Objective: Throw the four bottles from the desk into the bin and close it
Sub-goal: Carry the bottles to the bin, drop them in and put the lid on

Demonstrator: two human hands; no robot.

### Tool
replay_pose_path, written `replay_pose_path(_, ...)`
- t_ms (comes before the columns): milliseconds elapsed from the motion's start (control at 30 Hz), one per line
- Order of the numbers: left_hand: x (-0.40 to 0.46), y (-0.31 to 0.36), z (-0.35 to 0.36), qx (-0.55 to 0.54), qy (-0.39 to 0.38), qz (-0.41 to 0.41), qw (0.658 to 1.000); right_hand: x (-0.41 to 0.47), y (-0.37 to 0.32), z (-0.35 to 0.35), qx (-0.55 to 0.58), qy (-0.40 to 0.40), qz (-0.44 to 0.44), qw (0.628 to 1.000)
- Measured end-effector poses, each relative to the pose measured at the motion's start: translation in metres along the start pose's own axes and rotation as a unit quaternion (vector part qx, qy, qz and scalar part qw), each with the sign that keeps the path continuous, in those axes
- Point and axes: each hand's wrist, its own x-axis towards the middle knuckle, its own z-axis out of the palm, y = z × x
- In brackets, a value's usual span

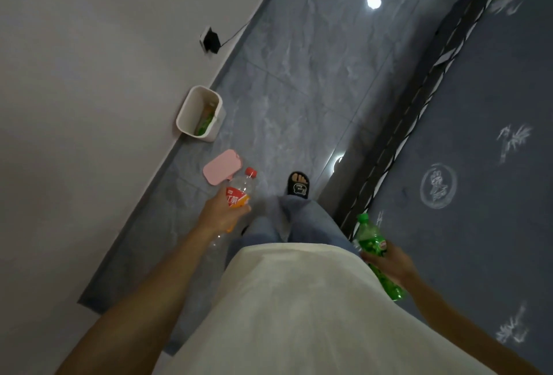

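My left hand [220, 213] grips a clear bottle with a red cap and a red-orange label [243, 190], held out over the floor. A green bottle [372, 244] with a green cap is in the grip of my right hand [389, 264], low beside the bed. The white bin [182, 114] stands open against the wall ahead on the left, with bottles lying inside it. Its pink lid [222, 166] lies flat on the floor between the bin and my left hand.
A grey wall runs along the left. A bed with a dark metal frame [398, 135] and a patterned blue cover [478, 165] fills the right. A black plug with a cable [212, 41] sits in a wall socket. My slippered foot [298, 184] stands on the glossy tiled floor.
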Motion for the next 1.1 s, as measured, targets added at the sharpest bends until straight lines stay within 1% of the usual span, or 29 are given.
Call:
replay_pose_path(100,0.003,0.008,0.008,0.011,0.025,-0.028,0.999,0.029,-0.044,-0.046,-0.032,0.001,-0.016,0.999)
replay_pose_path(167,0.003,0.006,0.011,-0.021,0.014,-0.050,0.998,0.049,-0.078,-0.072,-0.056,-0.004,-0.033,0.998)
replay_pose_path(233,0.002,0.000,0.013,-0.040,0.007,-0.098,0.994,0.066,-0.116,-0.091,-0.074,-0.008,-0.057,0.996)
replay_pose_path(333,0.002,-0.007,0.014,-0.058,0.016,-0.184,0.981,0.089,-0.183,-0.110,-0.109,-0.009,-0.105,0.988)
replay_pose_path(567,0.008,-0.014,0.018,-0.138,0.038,-0.261,0.955,0.116,-0.338,-0.129,-0.209,-0.020,-0.218,0.953)
replay_pose_path(700,0.032,0.006,0.004,-0.211,0.064,-0.275,0.936,0.125,-0.402,-0.134,-0.250,-0.032,-0.249,0.935)
replay_pose_path(833,0.067,0.026,-0.031,-0.231,0.056,-0.272,0.932,0.138,-0.443,-0.142,-0.296,-0.040,-0.259,0.918)
replay_pose_path(1000,0.108,0.062,-0.071,-0.322,0.125,-0.256,0.903,0.158,-0.485,-0.158,-0.369,-0.060,-0.259,0.891)
replay_pose_path(1100,0.126,0.083,-0.086,-0.374,0.158,-0.254,0.878,0.173,-0.516,-0.165,-0.427,-0.073,-0.259,0.863)
